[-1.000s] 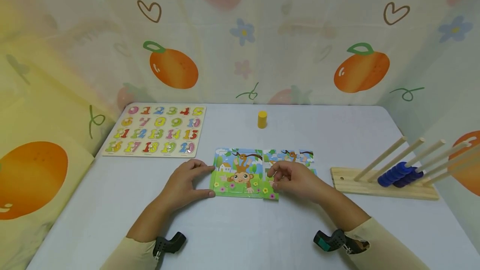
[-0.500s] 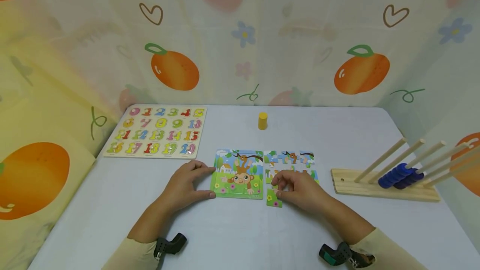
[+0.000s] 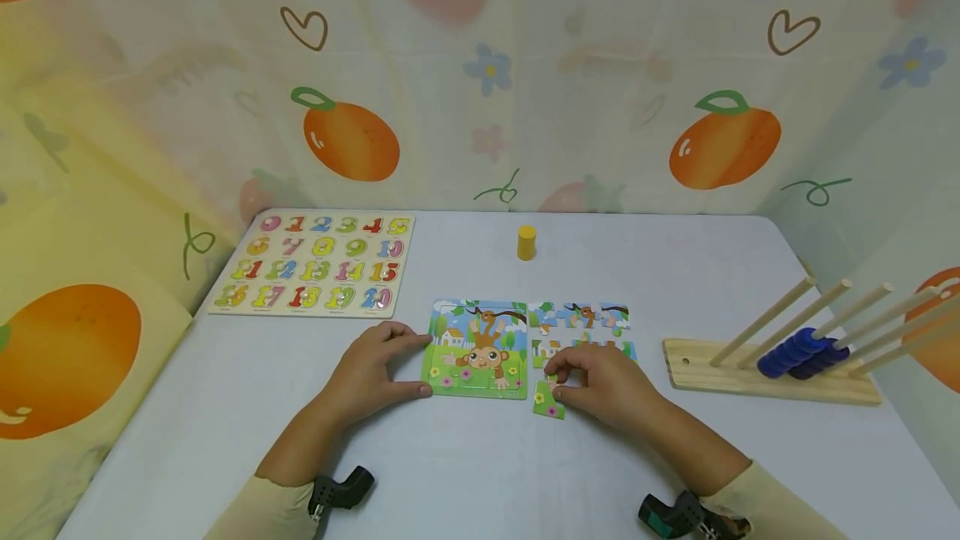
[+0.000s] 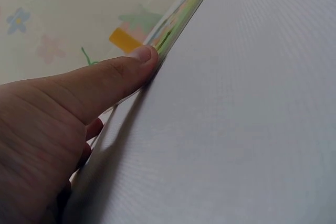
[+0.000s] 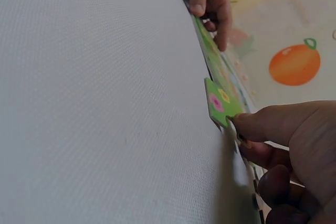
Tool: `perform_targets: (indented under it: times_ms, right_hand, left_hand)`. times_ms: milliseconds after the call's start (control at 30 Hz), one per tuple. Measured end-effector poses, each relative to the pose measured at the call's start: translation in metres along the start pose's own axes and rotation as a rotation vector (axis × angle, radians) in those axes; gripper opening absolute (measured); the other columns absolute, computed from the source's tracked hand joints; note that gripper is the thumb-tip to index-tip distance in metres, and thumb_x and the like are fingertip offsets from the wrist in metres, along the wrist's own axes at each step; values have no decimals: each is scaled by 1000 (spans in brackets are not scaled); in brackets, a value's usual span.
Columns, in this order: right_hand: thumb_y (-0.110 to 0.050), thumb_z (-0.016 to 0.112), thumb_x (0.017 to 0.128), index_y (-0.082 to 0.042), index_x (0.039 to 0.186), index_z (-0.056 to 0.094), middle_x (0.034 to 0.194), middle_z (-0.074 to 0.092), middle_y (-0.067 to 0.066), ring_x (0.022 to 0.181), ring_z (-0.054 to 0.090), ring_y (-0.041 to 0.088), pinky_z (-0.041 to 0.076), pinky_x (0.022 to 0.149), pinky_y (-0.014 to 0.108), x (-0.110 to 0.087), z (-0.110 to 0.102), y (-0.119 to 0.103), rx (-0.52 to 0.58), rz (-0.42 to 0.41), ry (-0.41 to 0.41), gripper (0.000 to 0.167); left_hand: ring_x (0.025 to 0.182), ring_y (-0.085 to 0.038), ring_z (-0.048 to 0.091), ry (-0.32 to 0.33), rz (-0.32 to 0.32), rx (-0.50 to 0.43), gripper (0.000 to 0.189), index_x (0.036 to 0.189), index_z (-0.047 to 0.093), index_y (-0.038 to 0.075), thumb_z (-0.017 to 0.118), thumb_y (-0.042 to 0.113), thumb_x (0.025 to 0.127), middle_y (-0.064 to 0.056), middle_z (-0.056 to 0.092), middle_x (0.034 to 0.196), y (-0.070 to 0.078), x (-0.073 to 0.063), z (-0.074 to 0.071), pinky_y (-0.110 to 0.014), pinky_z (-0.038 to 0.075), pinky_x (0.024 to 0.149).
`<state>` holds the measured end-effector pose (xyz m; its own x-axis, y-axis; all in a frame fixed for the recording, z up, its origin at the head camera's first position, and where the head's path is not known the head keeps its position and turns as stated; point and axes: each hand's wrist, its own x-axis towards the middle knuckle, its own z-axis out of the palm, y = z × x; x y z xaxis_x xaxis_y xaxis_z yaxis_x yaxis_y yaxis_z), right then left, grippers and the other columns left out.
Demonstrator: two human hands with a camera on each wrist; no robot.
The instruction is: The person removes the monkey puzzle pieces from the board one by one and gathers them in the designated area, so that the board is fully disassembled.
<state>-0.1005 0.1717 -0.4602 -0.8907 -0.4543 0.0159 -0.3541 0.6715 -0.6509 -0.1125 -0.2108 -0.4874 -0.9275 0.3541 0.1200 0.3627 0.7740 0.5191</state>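
A square monkey picture puzzle board (image 3: 476, 350) lies flat on the white table. My left hand (image 3: 372, 363) rests at its left edge, thumb and index finger spread apart and touching the rim; in the left wrist view the straight thumb (image 4: 123, 74) lies along that edge. Just right of the board's lower corner, my right hand (image 3: 603, 377) pinches a green puzzle piece (image 3: 548, 400) between thumb and fingers. The right wrist view shows flowers on this puzzle piece (image 5: 218, 100), tilted up from the table. Loose puzzle pieces (image 3: 581, 315) lie in rows beyond the right hand, which partly covers them.
A number board (image 3: 311, 263) with coloured numerals lies at the back left. A yellow cylinder (image 3: 527, 243) stands behind the puzzle. On the right is a wooden peg stand (image 3: 705, 369) with blue rings (image 3: 791, 352) on slanting pegs. A printed curtain (image 3: 570, 107) borders the table's back.
My right hand has moved a little toward me and to the right with the puzzle piece, away from the board's edge, uncovering more loose pieces. The left hand has stayed at the board.
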Motion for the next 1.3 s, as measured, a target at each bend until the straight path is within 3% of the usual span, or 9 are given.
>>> perform_targets:
  times_ms: [200,467,800,1300]
  right_hand:
    - [-16,85,90,-23,108,80,98,69,-16,86,59,5,49,78,31,-2,-2,-1,-66,-50,2,20]
    - [-16,82,92,-24,110,79,108,71,-13,95,61,7,52,83,33,-6,2,3,-91,-66,36,20]
    - [-18,81,93,-21,109,78,96,66,-14,75,50,2,45,67,26,-6,2,4,-49,-104,49,17]
    - [-17,75,98,-16,116,77,100,68,-15,68,53,1,49,66,28,23,-6,-13,17,-210,-47,18]
  left_hand:
    - [118,-23,57,-9,-4,4,72,139,74,21,100,41,74,-1,62,127,0,-1,0,-50,48,103]
    - [116,-21,55,3,53,-5,64,138,75,25,95,40,79,0,61,128,4,-2,2,-51,47,100]
    - [109,-17,51,-9,40,-31,66,138,74,26,95,47,79,0,55,129,14,2,4,-43,45,94]
    - [108,-16,48,-62,61,29,69,141,72,28,94,49,79,3,55,127,24,11,13,-39,41,92]
